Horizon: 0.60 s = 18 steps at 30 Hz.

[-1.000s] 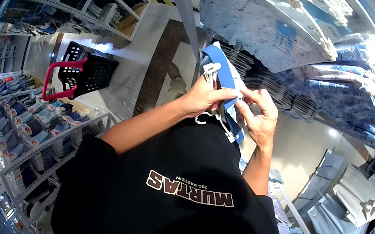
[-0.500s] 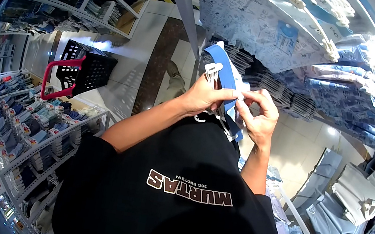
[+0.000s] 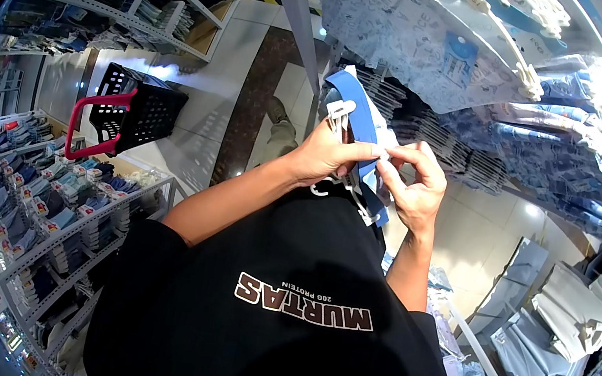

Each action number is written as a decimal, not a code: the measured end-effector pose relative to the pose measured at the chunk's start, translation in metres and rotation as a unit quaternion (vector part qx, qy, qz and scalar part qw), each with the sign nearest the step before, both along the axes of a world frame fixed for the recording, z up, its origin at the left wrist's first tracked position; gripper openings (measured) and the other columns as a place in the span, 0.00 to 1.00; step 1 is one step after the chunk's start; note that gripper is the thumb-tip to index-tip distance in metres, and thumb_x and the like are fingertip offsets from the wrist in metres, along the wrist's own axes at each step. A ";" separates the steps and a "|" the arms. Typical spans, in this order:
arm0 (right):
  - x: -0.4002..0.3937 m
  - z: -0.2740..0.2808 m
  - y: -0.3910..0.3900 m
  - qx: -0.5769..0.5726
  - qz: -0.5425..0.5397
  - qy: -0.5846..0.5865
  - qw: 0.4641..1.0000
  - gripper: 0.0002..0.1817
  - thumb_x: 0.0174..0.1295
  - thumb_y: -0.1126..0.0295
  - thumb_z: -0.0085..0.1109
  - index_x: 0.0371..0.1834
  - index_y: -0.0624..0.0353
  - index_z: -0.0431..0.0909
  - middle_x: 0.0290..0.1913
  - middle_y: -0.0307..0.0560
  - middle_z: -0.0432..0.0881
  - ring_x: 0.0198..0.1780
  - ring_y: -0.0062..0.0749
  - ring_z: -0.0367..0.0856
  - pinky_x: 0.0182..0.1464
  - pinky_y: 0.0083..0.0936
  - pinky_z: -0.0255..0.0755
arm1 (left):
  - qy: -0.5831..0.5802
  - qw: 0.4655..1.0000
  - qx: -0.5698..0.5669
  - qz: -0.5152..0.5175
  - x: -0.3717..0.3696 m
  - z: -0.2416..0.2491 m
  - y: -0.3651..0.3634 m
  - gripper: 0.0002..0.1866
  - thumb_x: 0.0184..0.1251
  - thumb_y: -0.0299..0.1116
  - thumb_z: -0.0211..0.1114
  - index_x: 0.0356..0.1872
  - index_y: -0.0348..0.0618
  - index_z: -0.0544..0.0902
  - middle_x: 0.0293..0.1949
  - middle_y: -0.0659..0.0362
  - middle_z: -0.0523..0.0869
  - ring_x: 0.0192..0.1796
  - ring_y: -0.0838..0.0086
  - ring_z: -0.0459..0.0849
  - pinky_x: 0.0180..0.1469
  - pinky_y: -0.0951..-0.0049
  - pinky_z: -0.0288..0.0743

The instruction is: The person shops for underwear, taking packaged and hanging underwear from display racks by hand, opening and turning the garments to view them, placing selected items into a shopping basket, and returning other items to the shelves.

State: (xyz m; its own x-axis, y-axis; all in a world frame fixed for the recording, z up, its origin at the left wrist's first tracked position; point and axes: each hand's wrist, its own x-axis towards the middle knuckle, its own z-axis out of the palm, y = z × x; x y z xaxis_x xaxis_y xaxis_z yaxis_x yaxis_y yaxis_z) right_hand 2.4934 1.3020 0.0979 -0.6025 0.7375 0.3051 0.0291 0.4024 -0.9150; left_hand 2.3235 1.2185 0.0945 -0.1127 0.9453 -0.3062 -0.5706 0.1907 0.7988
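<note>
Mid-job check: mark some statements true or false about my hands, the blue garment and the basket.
1. The left hand and the right hand both hold the blue garment. True.
2. The garment carries a white hanger. True.
3. The black basket has a green handle. False: its handle is red.
4. The basket hangs from the left arm. False: it stands on the floor, apart from both hands.

A blue garment [image 3: 358, 106] on a white plastic hanger [image 3: 342, 114] stood tilted at the centre of the scene, its upper end leaning to the far left. The hanger's white clip showed at the top, its lower bar jutting out near the bottom right.
</note>
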 end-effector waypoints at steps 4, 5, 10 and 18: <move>0.001 -0.001 0.001 -0.001 0.000 -0.001 1.000 0.12 0.48 0.78 0.74 0.37 0.62 0.85 0.29 0.43 0.80 0.30 0.26 0.78 0.35 0.22 0.71 | -0.003 1.000 0.001 0.001 0.000 0.001 0.001 0.10 0.60 0.32 0.75 0.39 0.41 0.85 0.27 0.66 0.84 0.18 0.87 0.72 0.16 0.85 0.61; 0.001 -0.001 0.001 -0.001 0.000 0.000 1.000 0.12 0.48 0.78 0.74 0.37 0.62 0.85 0.29 0.43 0.80 0.30 0.26 0.78 0.35 0.22 0.71 | -0.004 1.000 0.003 0.001 0.000 -0.001 0.001 0.10 0.60 0.32 0.75 0.39 0.41 0.85 0.27 0.66 0.84 0.18 0.87 0.72 0.16 0.85 0.61; 0.002 -0.001 0.001 -0.013 0.012 -0.008 1.000 0.13 0.50 0.81 0.73 0.39 0.64 0.84 0.31 0.41 0.79 0.33 0.24 0.77 0.37 0.20 0.70 | -0.003 1.000 -0.014 -0.011 -0.002 -0.001 0.001 0.09 0.60 0.30 0.74 0.39 0.43 0.83 0.27 0.66 0.82 0.19 0.87 0.73 0.17 0.85 0.63; 0.003 -0.005 0.002 -0.016 0.016 -0.015 1.000 0.14 0.50 0.80 0.74 0.41 0.65 0.83 0.32 0.40 0.78 0.34 0.23 0.76 0.39 0.19 0.70 | -0.010 1.000 -0.023 -0.002 0.000 -0.003 0.002 0.11 0.60 0.30 0.74 0.40 0.43 0.82 0.28 0.66 0.83 0.20 0.87 0.74 0.17 0.85 0.63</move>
